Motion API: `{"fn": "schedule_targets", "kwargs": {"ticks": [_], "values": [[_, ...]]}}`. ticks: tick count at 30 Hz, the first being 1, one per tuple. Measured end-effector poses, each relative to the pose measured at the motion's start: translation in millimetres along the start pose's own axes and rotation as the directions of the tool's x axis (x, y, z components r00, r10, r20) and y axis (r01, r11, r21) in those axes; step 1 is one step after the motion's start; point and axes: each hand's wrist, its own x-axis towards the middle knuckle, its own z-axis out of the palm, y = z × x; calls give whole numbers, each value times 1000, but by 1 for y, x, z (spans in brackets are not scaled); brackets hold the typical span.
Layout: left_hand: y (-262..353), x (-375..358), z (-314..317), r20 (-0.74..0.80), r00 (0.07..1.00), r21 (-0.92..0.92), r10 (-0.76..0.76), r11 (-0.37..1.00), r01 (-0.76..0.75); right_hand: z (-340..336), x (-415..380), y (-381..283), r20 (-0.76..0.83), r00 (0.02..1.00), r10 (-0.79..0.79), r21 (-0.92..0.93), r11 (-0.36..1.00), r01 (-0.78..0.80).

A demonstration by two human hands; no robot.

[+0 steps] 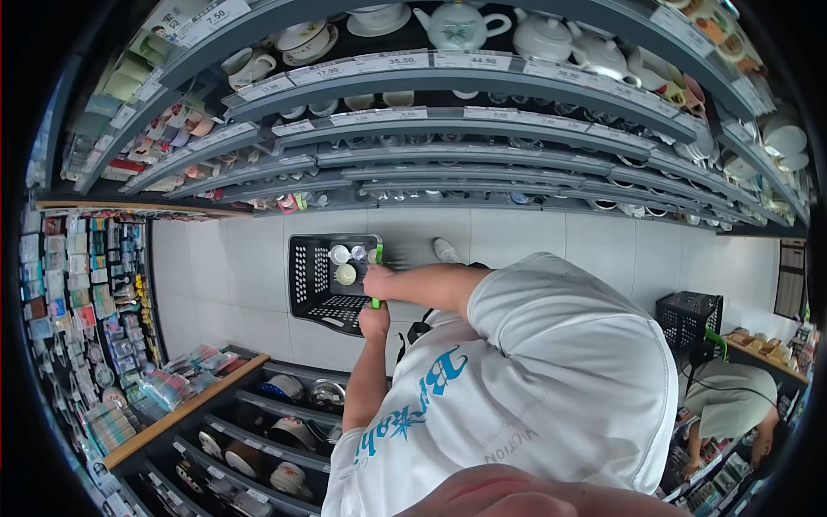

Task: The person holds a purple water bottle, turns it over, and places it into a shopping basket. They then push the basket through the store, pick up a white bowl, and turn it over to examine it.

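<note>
A black plastic shopping basket point(312, 303) with perforated sides is in front of me, over the tiled floor. Its green handle point(379, 252) runs along the side nearest my body. My right hand point(377, 281) is closed around the handle near its middle. Lower down, my left hand point(374, 320) grips by the handle's other end, its fingers partly hidden. Inside the basket are a white cup point(339, 255), a cream-coloured cup point(345, 274) and a clear glass-like item point(358, 252).
Shelves of teapots point(457, 28), cups and price labels stretch along the far side. Pots and pans fill a lower rack point(284, 388); packaged goods point(77, 302) hang at left. At right, another person point(732, 401) bends beside a second black basket point(685, 319).
</note>
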Motion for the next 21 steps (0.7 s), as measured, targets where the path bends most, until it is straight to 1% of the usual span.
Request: {"fn": "schedule_targets", "kwargs": {"ticks": [2, 4, 5, 7, 9, 11, 14, 15, 17, 21], "values": [[-7, 1, 4, 20, 1000, 0, -4, 1000, 4, 1, -2, -2, -19, 999, 27, 23, 999, -27], [-17, 8, 11, 78, 996, -28, -42, 999, 45, 1, -7, -4, -38, 999, 39, 25, 999, -38], [-16, 5, 10, 78, 996, -25, -36, 999, 38, -1, -9, -5, -57, 997, 43, 26, 999, -42], [-11, -1, 5, 35, 999, -28, 28, 999, -27, -2, -12, -6, -59, 996, 69, 40, 997, -67], [-10, -2, 7, 35, 999, -43, 29, 999, -27, 0, -12, -6, -60, 994, 96, 53, 994, -93], [-13, -2, 10, 37, 999, -59, 28, 998, -26, 2, -12, -8, 1, 986, 168, 151, 974, -166], [-7, -8, 9, 45, 996, -17, 74, 997, -74, 4, -20, -9, -16, 980, 198, 154, 969, -193], [-4, -13, 7, 41, 996, -5, 79, 997, -79, 3, -23, -10, -17, 979, 204, 150, 968, -199], [0, -16, 4, 35, 996, 3, 88, 996, -88, 3, -26, -11, 19, 989, 145, 92, 985, -146], [-6, -19, 9, 66, 995, 2, 74, 997, -74, 11, -30, -14, 9, 989, 148, 73, 986, -148]]}}
